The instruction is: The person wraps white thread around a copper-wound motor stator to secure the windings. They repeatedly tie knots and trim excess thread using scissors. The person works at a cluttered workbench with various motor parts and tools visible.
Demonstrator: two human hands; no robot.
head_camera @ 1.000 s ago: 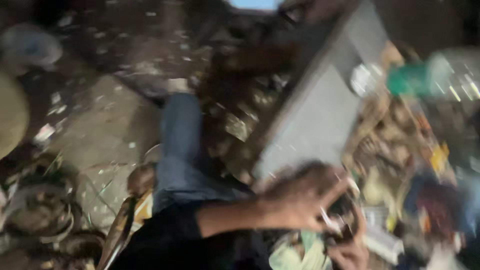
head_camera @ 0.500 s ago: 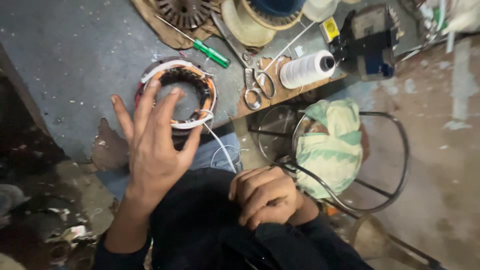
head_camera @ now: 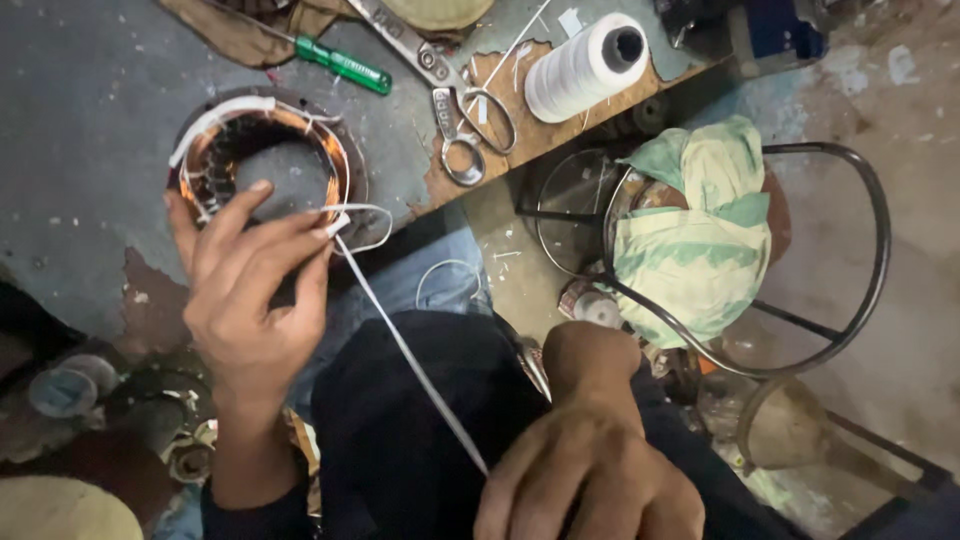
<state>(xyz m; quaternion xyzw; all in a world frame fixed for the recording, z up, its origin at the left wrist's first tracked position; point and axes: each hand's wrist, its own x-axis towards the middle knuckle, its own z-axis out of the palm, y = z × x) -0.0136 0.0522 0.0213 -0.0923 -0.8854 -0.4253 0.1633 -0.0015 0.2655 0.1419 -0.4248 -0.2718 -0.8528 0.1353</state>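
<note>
At the bottom edge of the head view I see my right hand [head_camera: 590, 480] with its fingers curled together and pinched on a flat white tape [head_camera: 410, 355]; the tape runs taut and slanting up to the left, across my dark lap, to my left hand [head_camera: 250, 290]; that hand's fingers are spread, with the fingertips [head_camera: 320, 232] resting on the tape where it meets the motor stator [head_camera: 262, 160], though I cannot tell whether they truly pinch it or only press it; the stator lies flat on the grey workbench [head_camera: 90, 110], a ring with copper windings and white binding along its upper left rim, and a loose loop of tape curls off its right side; just above it lies a green-handled screwdriver [head_camera: 342, 64]; to the right, well apart from the stator, a pair of scissors [head_camera: 450, 110] rests on a strip of brown card, and near them a spool of white thread [head_camera: 585, 66] lies on its side; below the bench edge, right of my hands, a black wire stool frame [head_camera: 850, 160] carries a crumpled green and pale cloth [head_camera: 700, 240].
</note>
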